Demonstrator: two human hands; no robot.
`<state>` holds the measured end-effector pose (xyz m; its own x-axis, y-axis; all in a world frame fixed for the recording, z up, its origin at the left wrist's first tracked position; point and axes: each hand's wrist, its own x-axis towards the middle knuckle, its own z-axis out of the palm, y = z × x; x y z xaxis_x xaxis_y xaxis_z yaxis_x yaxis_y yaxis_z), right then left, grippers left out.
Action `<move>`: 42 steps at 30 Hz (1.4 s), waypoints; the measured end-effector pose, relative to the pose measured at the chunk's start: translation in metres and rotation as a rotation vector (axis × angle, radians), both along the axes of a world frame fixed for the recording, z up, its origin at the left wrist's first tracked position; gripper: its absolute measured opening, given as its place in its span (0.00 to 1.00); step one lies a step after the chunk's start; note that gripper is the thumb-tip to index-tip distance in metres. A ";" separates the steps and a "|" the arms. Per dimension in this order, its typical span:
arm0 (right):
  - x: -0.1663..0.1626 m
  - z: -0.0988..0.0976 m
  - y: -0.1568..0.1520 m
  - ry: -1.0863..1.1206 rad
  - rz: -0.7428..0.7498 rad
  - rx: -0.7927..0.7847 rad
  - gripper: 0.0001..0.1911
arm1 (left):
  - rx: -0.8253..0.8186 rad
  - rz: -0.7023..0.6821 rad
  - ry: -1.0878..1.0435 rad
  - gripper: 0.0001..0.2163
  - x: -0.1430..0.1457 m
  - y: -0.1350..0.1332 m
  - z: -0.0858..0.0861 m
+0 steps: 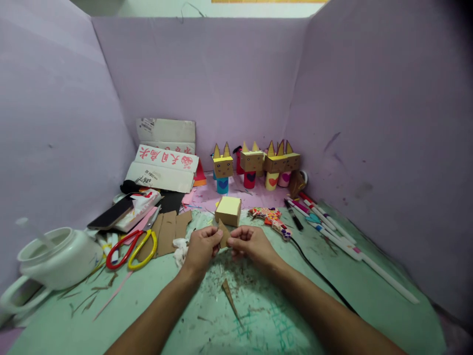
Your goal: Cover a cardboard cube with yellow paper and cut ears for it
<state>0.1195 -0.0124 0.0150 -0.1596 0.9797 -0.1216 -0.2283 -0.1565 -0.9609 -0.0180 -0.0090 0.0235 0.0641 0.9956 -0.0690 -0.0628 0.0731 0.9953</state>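
Brown cardboard triangle point(223, 234) is pinched between both hands: the left hand point(201, 246) and the right hand point(249, 242) are closed on it with their fingertips, just above the green table surface point(295, 315), which is littered with small scraps. Lilac cardboard walls point(207, 74) enclose it on three sides.

Scissors point(132, 249) lie left of both hands, box point(228, 211) behind, markers point(325, 222) right.
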 end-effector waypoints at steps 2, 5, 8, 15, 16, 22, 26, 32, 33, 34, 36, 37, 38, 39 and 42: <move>0.000 0.000 0.001 -0.001 -0.027 -0.018 0.13 | 0.005 -0.026 0.021 0.12 0.001 -0.001 -0.001; 0.001 0.000 0.001 0.015 -0.058 -0.044 0.11 | 0.012 -0.060 0.032 0.11 0.001 -0.001 -0.004; 0.001 0.000 0.000 0.038 -0.074 -0.068 0.11 | 0.007 -0.078 0.023 0.11 0.001 0.000 -0.007; 0.000 -0.002 -0.001 0.058 -0.083 -0.101 0.15 | 0.008 -0.076 0.007 0.12 0.003 -0.001 -0.005; 0.000 -0.003 -0.001 0.058 -0.086 -0.098 0.15 | 0.009 -0.078 0.009 0.12 0.003 -0.001 -0.004; 0.001 -0.003 0.000 0.058 -0.065 -0.070 0.16 | 0.026 -0.075 0.050 0.11 0.002 -0.002 -0.005; 0.003 -0.002 0.000 0.073 -0.058 -0.024 0.17 | 0.043 -0.102 0.071 0.10 0.001 -0.002 -0.004; 0.005 -0.004 0.004 0.078 -0.042 0.026 0.19 | 0.101 -0.222 0.080 0.08 0.005 -0.006 0.002; 0.005 -0.004 0.004 0.081 -0.036 0.030 0.18 | 0.116 -0.239 0.078 0.08 0.005 -0.007 0.003; 0.005 -0.004 0.004 0.086 -0.031 0.032 0.18 | 0.130 -0.256 0.076 0.08 0.005 -0.007 0.004; 0.005 -0.004 0.003 0.094 -0.023 0.032 0.19 | 0.157 -0.283 0.075 0.08 0.005 -0.008 0.005; 0.005 -0.003 0.003 0.095 -0.019 0.031 0.19 | 0.169 -0.294 0.078 0.08 0.005 -0.008 0.006; 0.006 -0.003 0.003 0.094 -0.017 0.030 0.19 | 0.181 -0.301 0.083 0.08 0.005 -0.008 0.006; 0.006 -0.002 0.002 0.093 -0.015 0.028 0.19 | 0.192 -0.303 0.090 0.08 0.005 -0.008 0.006; 0.006 -0.001 0.001 0.088 -0.017 0.030 0.18 | 0.215 -0.291 0.118 0.07 0.004 -0.008 0.005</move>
